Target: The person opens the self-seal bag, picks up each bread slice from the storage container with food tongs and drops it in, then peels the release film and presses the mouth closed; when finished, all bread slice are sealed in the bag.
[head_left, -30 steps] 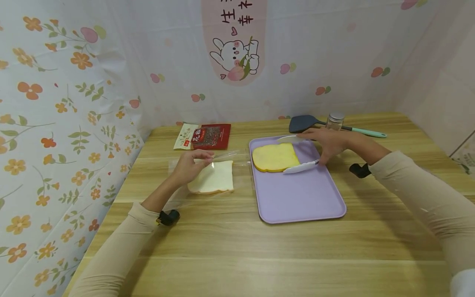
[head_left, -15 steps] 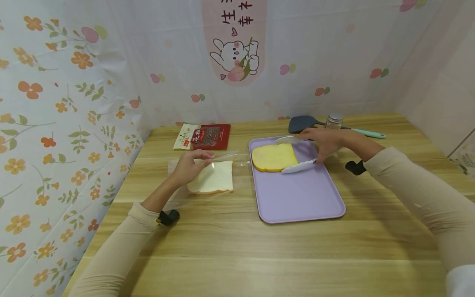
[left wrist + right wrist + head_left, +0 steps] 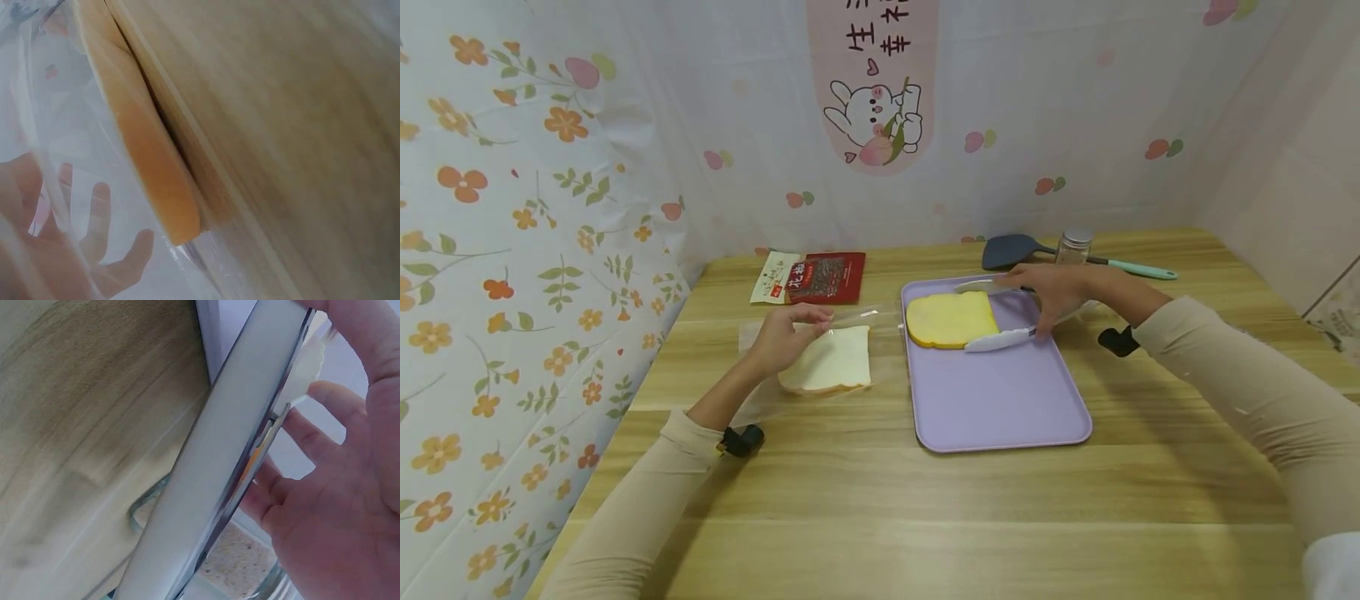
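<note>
In the head view my left hand [image 3: 782, 337] pinches the upper film of a clear plastic bag [image 3: 889, 337] with thumb and fingers. A white bread slice [image 3: 837, 358] with a brown crust lies inside that bag, its crust [image 3: 153, 156] close up in the left wrist view. My right hand [image 3: 1051, 292] holds tongs [image 3: 1000, 340] with white tips spread apart. Those tips lie along the upper and lower sides of a yellow bread slice [image 3: 951, 319] on the purple tray [image 3: 1000, 404]. In the right wrist view, fingers curl by the metal tong arm [image 3: 206, 456].
Behind the bag lies a red and cream spice packet [image 3: 820, 277]. A dark spatula [image 3: 1009, 250] with a mint handle and a glass jar [image 3: 1073, 247] with a metal lid stand behind the tray. The wooden table [image 3: 880, 525] meets a printed cloth backdrop [image 3: 737, 108].
The tongs have shifted slightly left along the yellow bread slice, and the tray appears slightly further left. My left hand stays on the bag.
</note>
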### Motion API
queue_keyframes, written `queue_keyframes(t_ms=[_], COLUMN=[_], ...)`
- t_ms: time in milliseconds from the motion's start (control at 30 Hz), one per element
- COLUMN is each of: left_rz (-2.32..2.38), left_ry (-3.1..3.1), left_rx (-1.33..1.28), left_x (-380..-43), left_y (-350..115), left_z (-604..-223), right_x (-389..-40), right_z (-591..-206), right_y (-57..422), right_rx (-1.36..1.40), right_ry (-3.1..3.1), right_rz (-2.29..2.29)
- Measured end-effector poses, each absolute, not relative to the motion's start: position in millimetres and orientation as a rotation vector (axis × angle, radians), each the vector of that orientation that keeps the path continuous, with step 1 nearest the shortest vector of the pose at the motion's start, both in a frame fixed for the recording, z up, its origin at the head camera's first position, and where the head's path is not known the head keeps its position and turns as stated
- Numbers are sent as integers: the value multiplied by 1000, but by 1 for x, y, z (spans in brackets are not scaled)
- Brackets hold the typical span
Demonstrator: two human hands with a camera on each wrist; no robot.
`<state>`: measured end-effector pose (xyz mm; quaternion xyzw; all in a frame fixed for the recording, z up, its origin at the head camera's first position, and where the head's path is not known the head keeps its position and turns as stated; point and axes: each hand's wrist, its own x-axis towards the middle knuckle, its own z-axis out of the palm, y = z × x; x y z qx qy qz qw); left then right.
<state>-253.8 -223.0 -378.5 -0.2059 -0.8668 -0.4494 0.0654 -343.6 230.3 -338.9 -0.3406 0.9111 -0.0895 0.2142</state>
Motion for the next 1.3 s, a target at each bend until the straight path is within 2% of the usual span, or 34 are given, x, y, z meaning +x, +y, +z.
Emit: queue_keyframes(t_ms=[400,700,933,1300], left_rz=[-1395,-1357,-1394,-1371], left_ry=[-2584,-2606,-2628,-2648], left_rx=[-646,-614,-590,-576], left_x=[-254,-251,-226,-224], left_y=[-225,-228,-214,-215], left_z=[-380,-377,-343,-343], right_x=[-345,-330,-320,-308], right_z=[-343,-349,-343,-339], right_y=[235,243,246,224], right_rx=[-1046,-995,-1071,-1176], right_ry=[2562,2620,2620,2589], right_rz=[-338,-428,-539,-553])
